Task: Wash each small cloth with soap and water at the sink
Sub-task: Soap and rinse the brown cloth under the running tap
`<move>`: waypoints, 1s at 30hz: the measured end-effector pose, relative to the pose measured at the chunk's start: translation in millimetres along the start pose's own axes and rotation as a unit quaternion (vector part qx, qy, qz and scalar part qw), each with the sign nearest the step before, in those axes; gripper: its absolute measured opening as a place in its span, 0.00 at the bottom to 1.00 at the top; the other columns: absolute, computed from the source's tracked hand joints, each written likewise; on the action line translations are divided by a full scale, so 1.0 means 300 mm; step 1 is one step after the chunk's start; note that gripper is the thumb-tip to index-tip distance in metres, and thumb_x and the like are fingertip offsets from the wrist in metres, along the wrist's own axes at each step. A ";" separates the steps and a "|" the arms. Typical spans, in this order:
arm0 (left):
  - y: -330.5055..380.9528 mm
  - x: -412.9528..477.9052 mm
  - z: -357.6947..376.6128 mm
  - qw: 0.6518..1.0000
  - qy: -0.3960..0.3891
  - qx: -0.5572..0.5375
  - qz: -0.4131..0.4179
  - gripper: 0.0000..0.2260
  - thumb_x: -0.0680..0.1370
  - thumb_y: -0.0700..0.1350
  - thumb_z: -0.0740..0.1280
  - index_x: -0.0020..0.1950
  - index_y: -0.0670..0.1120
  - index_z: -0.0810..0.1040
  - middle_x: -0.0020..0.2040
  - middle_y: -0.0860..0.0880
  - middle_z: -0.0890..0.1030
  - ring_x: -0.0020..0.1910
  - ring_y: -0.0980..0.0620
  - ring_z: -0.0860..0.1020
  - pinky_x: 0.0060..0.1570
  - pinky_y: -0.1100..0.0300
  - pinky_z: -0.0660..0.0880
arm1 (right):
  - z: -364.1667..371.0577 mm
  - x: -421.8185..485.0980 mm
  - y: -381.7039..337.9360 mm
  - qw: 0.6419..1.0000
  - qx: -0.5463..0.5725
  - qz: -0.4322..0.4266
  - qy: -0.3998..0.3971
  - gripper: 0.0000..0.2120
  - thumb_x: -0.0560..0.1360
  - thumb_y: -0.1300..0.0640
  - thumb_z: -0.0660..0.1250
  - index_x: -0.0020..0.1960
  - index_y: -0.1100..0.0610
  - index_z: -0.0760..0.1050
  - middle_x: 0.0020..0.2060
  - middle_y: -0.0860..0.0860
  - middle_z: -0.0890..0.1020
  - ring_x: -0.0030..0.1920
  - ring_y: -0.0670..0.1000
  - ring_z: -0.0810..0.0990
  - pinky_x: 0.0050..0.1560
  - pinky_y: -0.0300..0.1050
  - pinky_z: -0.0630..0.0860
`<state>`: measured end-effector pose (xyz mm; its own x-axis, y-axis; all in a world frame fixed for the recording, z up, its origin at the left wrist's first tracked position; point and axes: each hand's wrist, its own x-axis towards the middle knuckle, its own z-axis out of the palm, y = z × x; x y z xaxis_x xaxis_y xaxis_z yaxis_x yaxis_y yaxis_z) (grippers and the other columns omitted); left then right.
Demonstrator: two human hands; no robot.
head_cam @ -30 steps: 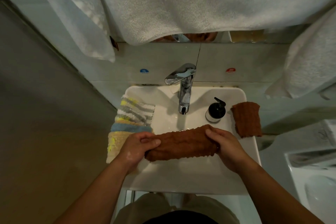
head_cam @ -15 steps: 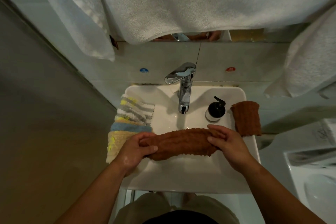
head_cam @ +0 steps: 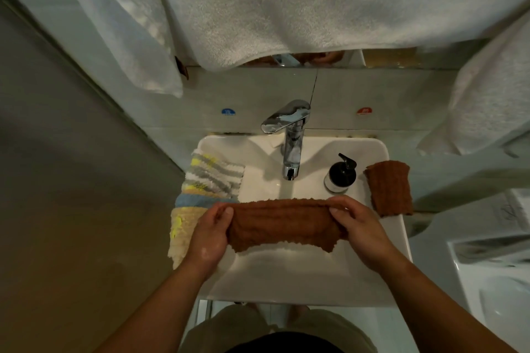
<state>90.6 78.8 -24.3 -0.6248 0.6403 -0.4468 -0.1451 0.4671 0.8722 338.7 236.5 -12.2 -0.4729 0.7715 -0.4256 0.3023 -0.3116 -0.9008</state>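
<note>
A brown waffle-weave cloth (head_cam: 282,223) is stretched across the white sink (head_cam: 286,281) below the chrome tap (head_cam: 291,152). My left hand (head_cam: 210,233) grips its left end and my right hand (head_cam: 360,228) grips its right end, fingers curled over the top edge. A thin stream of water seems to run from the spout onto the cloth. A black-topped soap pump bottle (head_cam: 341,173) stands on the sink's right rim. A second brown cloth (head_cam: 390,188) lies folded on the right edge. A striped multicoloured cloth (head_cam: 206,183) hangs over the left rim.
Large white towels (head_cam: 286,3) hang overhead, one more at the right (head_cam: 487,94). A tiled wall with blue and red stickers stands behind the tap. A grey wall closes the left side. A white fixture (head_cam: 493,266) sits at the right.
Both hands have lifted the brown cloth and spread it wider across the basin; earlier it was bunched into a tighter roll between them.
</note>
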 end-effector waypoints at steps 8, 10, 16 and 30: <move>0.016 -0.003 0.028 0.970 0.097 0.180 0.134 0.07 0.85 0.47 0.60 0.53 0.50 0.77 0.43 0.55 0.79 0.41 0.63 0.75 0.39 0.68 0.68 | 0.038 0.011 -0.006 0.988 -0.097 -0.068 0.099 0.08 0.81 0.55 0.67 0.56 0.47 0.82 0.48 0.42 0.85 0.49 0.36 0.81 0.50 0.33 0.77; 0.016 0.015 -0.007 0.974 0.061 0.171 0.136 0.05 0.84 0.47 0.63 0.53 0.52 0.79 0.45 0.55 0.82 0.43 0.66 0.78 0.39 0.75 0.69 | 0.002 0.021 -0.001 0.996 -0.049 -0.052 0.044 0.09 0.80 0.59 0.68 0.58 0.50 0.82 0.49 0.47 0.87 0.52 0.41 0.84 0.53 0.35 0.80; 0.017 0.007 -0.015 0.997 0.003 0.051 0.058 0.11 0.74 0.53 0.73 0.54 0.52 0.81 0.47 0.52 0.86 0.46 0.58 0.84 0.45 0.62 0.81 | -0.004 0.019 0.011 0.991 0.115 0.042 -0.048 0.18 0.74 0.70 0.70 0.62 0.61 0.79 0.53 0.58 0.86 0.55 0.58 0.85 0.57 0.47 0.82; 0.050 -0.047 0.071 0.970 0.179 0.129 0.107 0.04 0.85 0.48 0.59 0.54 0.54 0.73 0.42 0.56 0.75 0.40 0.61 0.72 0.40 0.62 0.67 | 0.095 -0.013 0.018 0.966 -0.130 -0.120 0.189 0.06 0.83 0.54 0.61 0.55 0.44 0.76 0.47 0.38 0.78 0.50 0.32 0.76 0.50 0.33 0.73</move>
<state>113.5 89.8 -9.1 -0.8522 0.5084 -0.1234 0.1849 0.5134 0.8380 318.6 215.9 -17.9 -0.2344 0.9668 -0.1021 0.4426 0.0126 -0.8966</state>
